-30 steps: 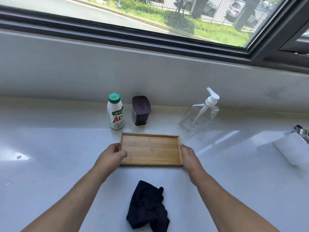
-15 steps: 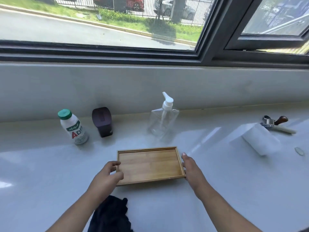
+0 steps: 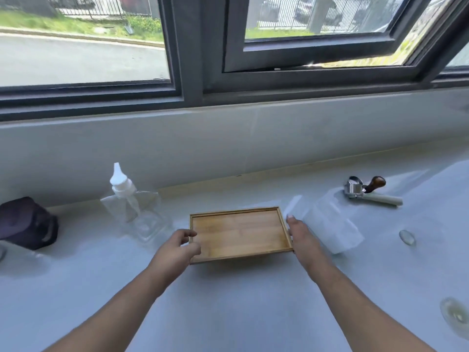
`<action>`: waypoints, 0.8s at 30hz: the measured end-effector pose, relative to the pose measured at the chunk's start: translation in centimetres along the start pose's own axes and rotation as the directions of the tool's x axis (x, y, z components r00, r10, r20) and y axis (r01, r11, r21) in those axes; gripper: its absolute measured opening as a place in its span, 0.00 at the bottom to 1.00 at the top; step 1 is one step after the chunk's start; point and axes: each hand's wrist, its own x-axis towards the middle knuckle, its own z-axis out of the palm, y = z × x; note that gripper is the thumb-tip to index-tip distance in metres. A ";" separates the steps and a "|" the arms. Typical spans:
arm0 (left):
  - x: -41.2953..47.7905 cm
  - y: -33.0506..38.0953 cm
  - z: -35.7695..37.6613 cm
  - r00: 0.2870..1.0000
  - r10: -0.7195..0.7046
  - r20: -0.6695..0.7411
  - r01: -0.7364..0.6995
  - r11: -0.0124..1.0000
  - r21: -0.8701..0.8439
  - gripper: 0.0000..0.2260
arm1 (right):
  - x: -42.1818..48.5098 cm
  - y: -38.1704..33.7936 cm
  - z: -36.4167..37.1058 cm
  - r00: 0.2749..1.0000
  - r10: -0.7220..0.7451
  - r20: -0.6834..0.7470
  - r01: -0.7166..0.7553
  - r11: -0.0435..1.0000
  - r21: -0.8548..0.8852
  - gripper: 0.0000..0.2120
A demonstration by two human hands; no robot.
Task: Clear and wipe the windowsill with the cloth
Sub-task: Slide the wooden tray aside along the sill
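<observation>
Pale grey, glossy stone windowsill (image 3: 228,313): the largest surface, hard and smooth, so anything on it probably slides easily. The wiping cloth is not in view, so its position cannot be told.

Rectangular bamboo tray with a low raised rim (image 3: 238,233): empty, at the sill's centre. Likely light and rigid; the two short ends offer the natural hold. The left hand (image 3: 175,250) is curled at the left end with fingers partly bent, thumb over the rim; the right hand (image 3: 302,237) lies flat against the right end, fingers extended. Whether either truly clamps the rim cannot be told.

Clear square plastic pump bottle with a white nozzle (image 3: 132,209): near the tray's left, probably light and easily tipped.

Dark purple rounded container (image 3: 25,223): far left, blurred.

White translucent roll-like object (image 3: 330,229): just beside the right hand, probably soft.

Metal tool with a brown wooden knob and pale handle (image 3: 368,190): far right.

No brand, label or writing is legible.
</observation>
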 end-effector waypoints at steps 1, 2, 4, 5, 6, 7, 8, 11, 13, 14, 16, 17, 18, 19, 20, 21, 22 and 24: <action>1.1 1.2 0.8 1.000 0.003 -0.016 -0.003 1.000 -0.002 0.22 | 1.6 -0.7 -0.7 1.000 -0.016 -0.003 0.016 1.000 -0.008 0.35; 2.1 2.3 1.5 0.999 0.005 -0.033 -0.005 1.000 -0.002 0.22 | 3.1 -1.4 -1.2 1.000 -0.030 -0.006 0.030 0.999 -0.013 0.35; 4.3 4.2 2.7 0.997 0.009 -0.071 -0.010 1.000 -0.004 0.22 | 6.3 -2.9 -1.8 0.999 -0.052 -0.012 0.052 0.998 -0.025 0.37; 5.4 4.9 3.0 0.996 0.009 -0.092 -0.009 1.000 -0.005 0.22 | 7.8 -3.5 -1.9 0.998 -0.059 -0.008 0.059 0.998 -0.028 0.37; 6.4 5.6 3.3 0.994 0.006 -0.112 -0.007 1.000 -0.005 0.22 | 9.2 -4.1 -2.0 0.998 -0.065 0.002 0.065 0.998 -0.027 0.35; 7.4 6.1 3.5 0.992 0.003 -0.127 -0.003 1.000 -0.005 0.23 | 10.6 -4.7 -1.9 0.997 -0.072 0.011 0.072 0.997 -0.024 0.34; 8.3 6.5 3.7 0.990 -0.002 -0.143 0.002 1.000 -0.005 0.23 | 11.8 -5.2 -1.9 0.997 -0.080 0.017 0.081 0.996 -0.025 0.34; 10.9 7.5 4.0 0.980 -0.015 -0.197 0.012 1.000 -0.016 0.20 | 15.3 -5.9 -1.5 0.993 -0.115 0.016 0.115 0.992 -0.050 0.42; 12.0 7.9 4.3 0.976 -0.016 -0.217 0.012 1.000 -0.018 0.19 | 16.9 -6.0 -1.1 0.993 -0.115 0.007 0.115 0.992 -0.045 0.44; 12.4 8.0 4.4 0.974 -0.015 -0.227 0.012 1.000 -0.014 0.18 | 17.4 -5.9 -0.9 0.994 -0.105 0.006 0.105 0.994 -0.034 0.44; 12.8 8.2 4.5 0.972 -0.007 -0.236 0.007 1.000 -0.002 0.19 | 17.9 -5.7 -0.5 0.997 -0.078 0.010 0.078 0.997 -0.010 0.43; 12.9 8.2 4.4 0.972 0.000 -0.234 0.000 1.000 0.004 0.21 | 17.8 -5.6 -0.1 0.997 -0.077 0.011 0.077 0.997 0.005 0.41; 12.8 8.2 4.4 0.973 0.013 -0.230 -0.010 1.000 0.016 0.24 | 17.6 -5.3 0.2 0.996 -0.094 0.001 0.094 0.995 0.017 0.39; 12.6 8.1 4.4 0.974 0.035 -0.223 -0.027 0.999 0.040 0.26 | 17.1 -4.9 0.7 0.991 -0.131 -0.021 0.131 0.991 0.014 0.37; 12.0 8.1 4.4 0.975 0.065 -0.212 -0.049 0.995 0.082 0.27 | 16.1 -4.6 1.2 0.983 -0.178 -0.051 0.178 0.984 -0.007 0.35; 11.3 8.0 4.4 0.975 0.097 -0.201 -0.071 0.988 0.134 0.27 | 15.0 -4.2 1.7 0.971 -0.227 -0.081 0.224 0.974 -0.041 0.34; 10.4 7.7 4.2 0.974 0.125 -0.189 -0.090 0.978 0.187 0.27 | 13.6 -3.9 2.3 0.958 -0.269 -0.101 0.261 0.961 -0.087 0.33; 8.0 6.8 3.1 0.970 0.168 -0.174 -0.118 0.957 0.265 0.26 | 10.5 -3.3 3.9 0.939 -0.331 -0.088 0.309 0.930 -0.197 0.30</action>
